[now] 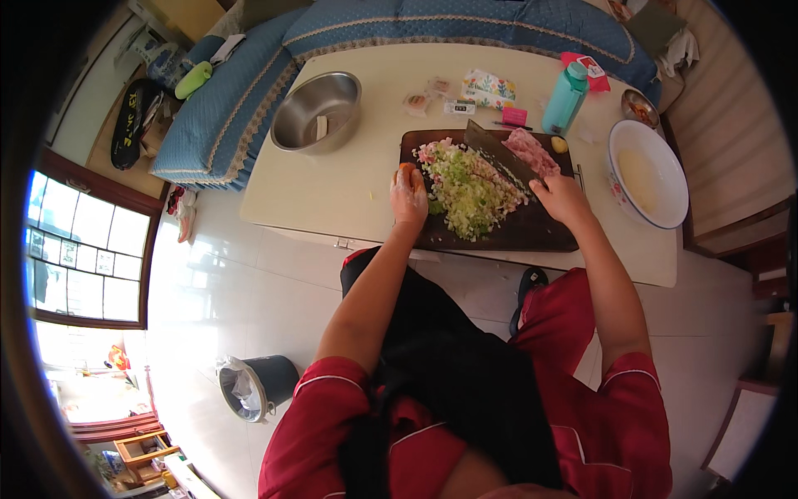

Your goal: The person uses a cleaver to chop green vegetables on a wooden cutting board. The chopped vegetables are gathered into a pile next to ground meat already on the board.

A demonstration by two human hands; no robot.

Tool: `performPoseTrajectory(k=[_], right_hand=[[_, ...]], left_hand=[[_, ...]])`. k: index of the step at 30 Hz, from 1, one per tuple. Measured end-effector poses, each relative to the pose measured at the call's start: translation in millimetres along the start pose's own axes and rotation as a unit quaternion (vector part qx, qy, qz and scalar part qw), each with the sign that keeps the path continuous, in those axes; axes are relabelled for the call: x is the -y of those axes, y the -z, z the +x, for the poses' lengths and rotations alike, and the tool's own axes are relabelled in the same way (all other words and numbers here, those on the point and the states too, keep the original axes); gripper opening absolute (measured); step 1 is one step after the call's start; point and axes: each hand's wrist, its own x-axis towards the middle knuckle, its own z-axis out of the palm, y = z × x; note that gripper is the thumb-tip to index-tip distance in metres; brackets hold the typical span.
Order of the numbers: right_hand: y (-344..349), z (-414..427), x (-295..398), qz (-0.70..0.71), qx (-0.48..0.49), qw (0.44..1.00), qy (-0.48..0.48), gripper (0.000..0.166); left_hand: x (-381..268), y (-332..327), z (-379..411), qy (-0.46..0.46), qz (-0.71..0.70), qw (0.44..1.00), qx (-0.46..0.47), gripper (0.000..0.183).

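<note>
My right hand point(558, 196) grips the handle of a cleaver point(499, 154), whose broad blade points up and left across the dark cutting board point(530, 234). The blade lies between a heap of chopped pale green vegetable point(464, 199) mixed with pink bits and a mound of ground meat point(530, 151) at the upper right. At the board's left edge, my left hand point(409, 193) has whitish residue on it and is curled around a small orange thing point(407, 166), mostly hidden by the fingers. A yellowish peeled piece point(559, 145) sits in the board's upper right corner.
A steel basin point(293, 103) holding a white piece stands left on the table point(312, 193). Right of the board are an enamel basin point(673, 168), a small metal bowl point(629, 96) and a teal bottle point(564, 103). Small packets point(459, 107) lie behind it. A lined bin point(283, 374) stands on the floor.
</note>
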Motion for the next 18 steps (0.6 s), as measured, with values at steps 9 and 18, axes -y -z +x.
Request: performPoseTrajectory(k=[9, 18], right_hand=[[-22, -1, -12, 0.077, -0.011, 0.996, -0.054, 0.048], [-35, -2, -20, 0.126, -0.007, 0.990, -0.057, 0.046]], left_hand=[[11, -52, 41, -0.012, 0.026, 0.994, 0.108, 0.022], [-3, -66, 58, -0.047, 0.047, 0.972, 0.225, 0.025]])
